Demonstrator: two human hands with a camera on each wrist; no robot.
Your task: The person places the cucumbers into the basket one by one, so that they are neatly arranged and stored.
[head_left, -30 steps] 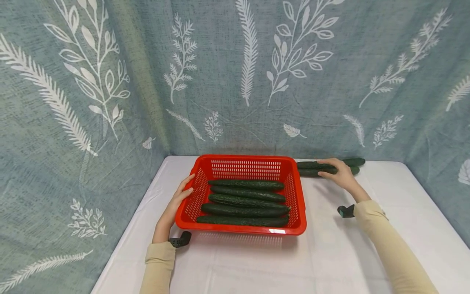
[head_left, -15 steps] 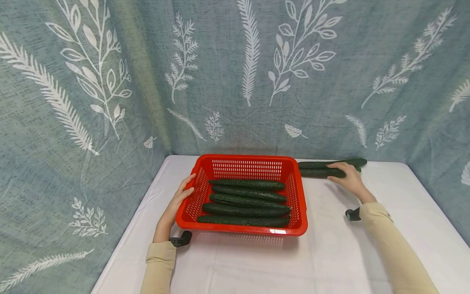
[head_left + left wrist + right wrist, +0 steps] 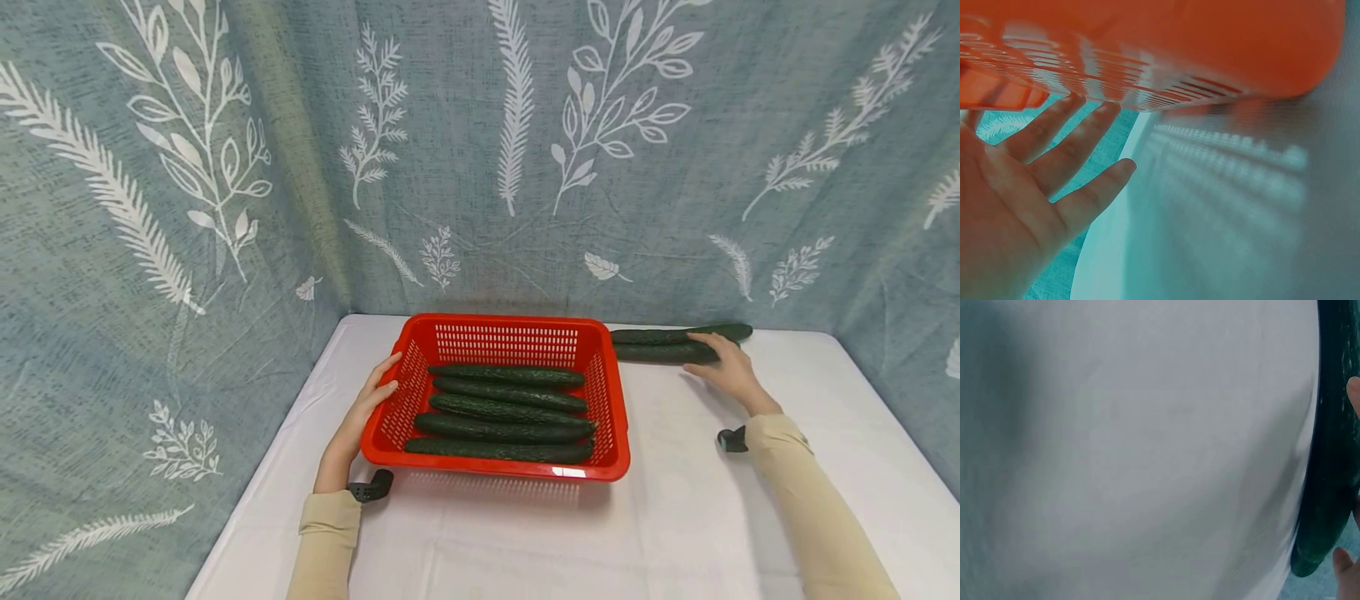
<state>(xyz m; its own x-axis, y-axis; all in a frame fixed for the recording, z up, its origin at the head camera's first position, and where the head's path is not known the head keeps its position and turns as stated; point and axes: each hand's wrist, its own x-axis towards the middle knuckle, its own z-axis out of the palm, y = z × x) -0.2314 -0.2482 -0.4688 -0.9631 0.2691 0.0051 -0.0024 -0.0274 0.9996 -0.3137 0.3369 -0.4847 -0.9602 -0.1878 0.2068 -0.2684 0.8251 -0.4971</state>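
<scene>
A red slotted plastic basket point(image 3: 517, 472) stands on the white-covered table, with several long dark green cucumbers point(image 3: 510, 408) lying crosswise inside. My left hand point(image 3: 366, 408) rests at its left side, two fingertips over the rim. In the left wrist view, other fingers point(image 3: 1079, 150) reach out straight and spread along the basket's slotted outer wall point(image 3: 1210, 37). To the basket's right, more cucumbers point(image 3: 652, 353) lie side by side at the back. My right hand point(image 3: 731, 371) is over their right part, fingertips and thumb apart; the right wrist view catches only fingertips beside a cucumber point(image 3: 1329, 462).
A blue-green curtain point(image 3: 465, 167) with white leaf prints hangs behind the table and along both sides. The white cloth point(image 3: 495, 542) reaches forward under the basket. Small dark cameras sit at each wrist, the left one point(image 3: 371, 486) near the basket's front corner.
My right hand has slid to the right along the back cucumbers, which stay where they lie. The left hand and the basket hold their place; the head view has shifted slightly.
</scene>
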